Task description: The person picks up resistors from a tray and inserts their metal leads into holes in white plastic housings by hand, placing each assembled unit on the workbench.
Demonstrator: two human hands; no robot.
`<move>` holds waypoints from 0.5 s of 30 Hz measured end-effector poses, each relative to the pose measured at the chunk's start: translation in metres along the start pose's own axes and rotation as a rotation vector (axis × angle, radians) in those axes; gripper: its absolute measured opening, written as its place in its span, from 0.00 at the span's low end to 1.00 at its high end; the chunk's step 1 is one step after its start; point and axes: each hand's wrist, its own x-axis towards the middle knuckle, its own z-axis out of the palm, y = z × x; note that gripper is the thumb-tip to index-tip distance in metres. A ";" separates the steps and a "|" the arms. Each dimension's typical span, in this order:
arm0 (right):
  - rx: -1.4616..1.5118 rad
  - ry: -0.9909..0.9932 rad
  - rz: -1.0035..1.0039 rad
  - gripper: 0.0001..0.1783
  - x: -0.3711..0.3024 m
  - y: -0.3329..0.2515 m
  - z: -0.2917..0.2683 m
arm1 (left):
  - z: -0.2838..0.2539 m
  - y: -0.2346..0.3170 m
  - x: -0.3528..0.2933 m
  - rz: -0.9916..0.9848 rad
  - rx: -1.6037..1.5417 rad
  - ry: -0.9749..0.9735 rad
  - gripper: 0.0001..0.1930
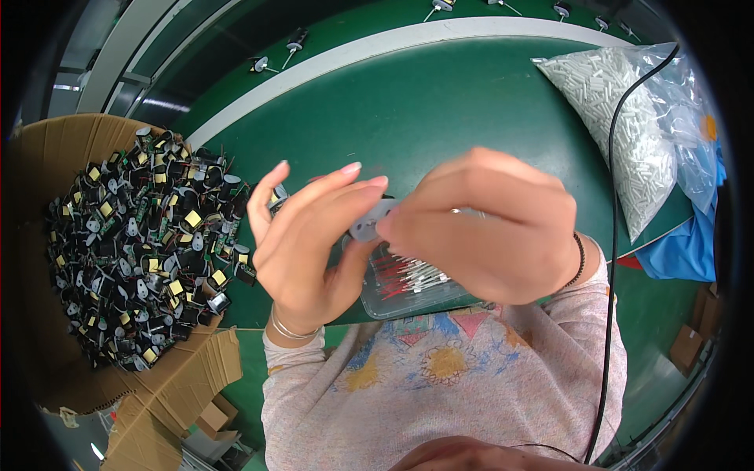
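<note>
My left hand (302, 243) is closed on a small part with a grey, holed oval face (369, 224), held between thumb and fingertips with the other fingers lifted. My right hand (487, 228) meets it from the right, thumb and fingers pinched together at the edge of the grey face. What those right fingers hold, if anything, is hidden, and the hand is slightly blurred. Below both hands sits a clear plastic tray (408, 306) with several thin red and white pieces (408, 275). Another dark part (278, 198) shows partly behind my left fingers.
A cardboard box (78, 137) at the left is heaped with black parts with grey faces and yellow patches (149, 243). A clear bag of small white tubes (620, 118) lies at the far right, a black cable (613, 196) across it. Several similar parts stand beyond the white rail (377, 33).
</note>
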 end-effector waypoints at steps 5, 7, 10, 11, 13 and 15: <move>0.045 0.016 0.163 0.11 0.006 -0.002 -0.002 | 0.005 0.000 0.000 -0.133 -0.376 0.011 0.18; 0.041 0.018 0.174 0.11 0.005 -0.001 -0.004 | 0.007 -0.007 -0.003 -0.162 -0.675 0.031 0.19; 0.007 0.033 0.104 0.11 0.002 0.003 -0.003 | 0.008 -0.002 -0.008 -0.270 -0.877 0.112 0.18; -0.005 0.038 0.080 0.11 0.001 0.003 -0.002 | 0.008 -0.004 -0.007 -0.241 -0.885 0.120 0.17; -0.053 0.051 0.016 0.14 0.000 0.003 -0.001 | 0.009 -0.005 -0.009 -0.251 -0.924 0.122 0.16; -0.111 0.040 -0.047 0.16 0.000 0.003 -0.001 | 0.012 -0.006 -0.010 -0.264 -0.959 0.127 0.16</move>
